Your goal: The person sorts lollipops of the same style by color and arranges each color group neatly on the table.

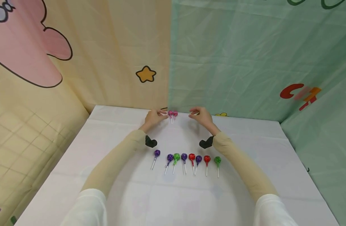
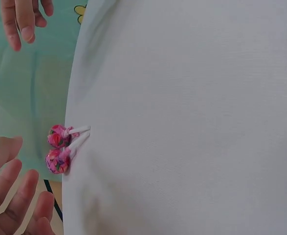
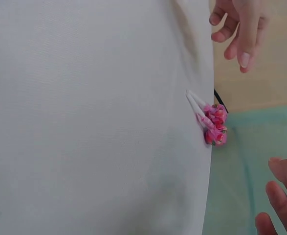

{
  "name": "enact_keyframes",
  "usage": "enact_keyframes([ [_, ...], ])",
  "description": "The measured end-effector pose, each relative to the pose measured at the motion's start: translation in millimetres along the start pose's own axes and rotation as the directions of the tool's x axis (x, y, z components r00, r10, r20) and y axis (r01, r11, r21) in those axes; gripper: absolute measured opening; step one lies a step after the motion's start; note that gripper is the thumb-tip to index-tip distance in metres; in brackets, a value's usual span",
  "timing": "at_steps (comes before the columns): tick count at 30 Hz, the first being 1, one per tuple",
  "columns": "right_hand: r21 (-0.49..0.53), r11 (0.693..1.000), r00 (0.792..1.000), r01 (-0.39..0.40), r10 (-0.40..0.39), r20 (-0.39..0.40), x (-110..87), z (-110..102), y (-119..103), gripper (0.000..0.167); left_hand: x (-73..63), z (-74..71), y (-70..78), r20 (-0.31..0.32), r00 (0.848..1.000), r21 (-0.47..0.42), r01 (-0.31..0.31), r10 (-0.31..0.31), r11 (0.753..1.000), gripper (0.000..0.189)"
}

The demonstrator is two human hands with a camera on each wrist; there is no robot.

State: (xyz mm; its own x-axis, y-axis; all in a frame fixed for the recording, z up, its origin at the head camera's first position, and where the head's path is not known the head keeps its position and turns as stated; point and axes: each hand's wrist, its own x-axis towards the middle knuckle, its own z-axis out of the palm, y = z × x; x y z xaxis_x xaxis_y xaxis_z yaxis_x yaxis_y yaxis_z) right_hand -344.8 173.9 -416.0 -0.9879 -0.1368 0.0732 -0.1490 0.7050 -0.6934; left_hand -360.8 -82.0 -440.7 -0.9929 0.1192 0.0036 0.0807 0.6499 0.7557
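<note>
Two pink-wrapped lollipops (image 1: 173, 113) lie side by side at the far edge of the white table, their white sticks pointing toward me and nearly meeting. Just left of them is my left hand (image 1: 155, 118), fingers loosely bent and holding nothing. My right hand (image 1: 201, 116) hovers to their right with a wider gap, also holding nothing. In the left wrist view the pink lollipops (image 2: 58, 161) sit apart from the left fingertips (image 2: 45, 200). The right wrist view shows the same lollipops (image 3: 215, 133) clear of the right fingertips (image 3: 275, 191).
Nearer to me a row of several lollipops spans the table (image 1: 133, 194): purple (image 1: 157, 153), green (image 1: 176, 157), and red (image 1: 191, 157), with another green one (image 1: 217, 160) at the right end. A printed curtain (image 1: 232, 62) hangs directly behind the table's far edge.
</note>
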Motion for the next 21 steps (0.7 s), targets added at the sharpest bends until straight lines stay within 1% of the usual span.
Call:
enact_keyframes([
  [2,0.005,1.0,1.0,0.01,-0.01,-0.01,-6.3,-4.6,1.3,0.035,-5.3,0.2,1.2,-0.003,1.0,0.019,-0.013,0.013,1.0,0.032],
  [7,0.011,0.999,0.998,0.036,-0.036,-0.043,-24.1,-16.1,2.9,0.032,-20.8,-1.3,5.8,0.009,0.999,0.03,-0.052,0.051,0.998,0.034],
  [11,0.001,0.999,0.997,0.043,-0.042,-0.06,-40.2,-23.5,6.6,0.031,-32.9,-3.2,7.4,0.025,0.998,0.023,-0.065,0.064,0.998,0.034],
  [16,-0.029,0.999,0.998,0.035,-0.036,-0.06,-59.0,-31.5,13.9,0.031,-44.0,-4.6,6.6,0.039,0.996,0.01,-0.086,0.086,0.996,0.035],
  [21,-0.032,0.999,0.997,0.033,-0.035,-0.066,-76.7,-39.6,21.9,0.03,-54.7,-4.2,6.1,0.077,0.99,-0.008,-0.115,0.115,0.993,0.036],
])
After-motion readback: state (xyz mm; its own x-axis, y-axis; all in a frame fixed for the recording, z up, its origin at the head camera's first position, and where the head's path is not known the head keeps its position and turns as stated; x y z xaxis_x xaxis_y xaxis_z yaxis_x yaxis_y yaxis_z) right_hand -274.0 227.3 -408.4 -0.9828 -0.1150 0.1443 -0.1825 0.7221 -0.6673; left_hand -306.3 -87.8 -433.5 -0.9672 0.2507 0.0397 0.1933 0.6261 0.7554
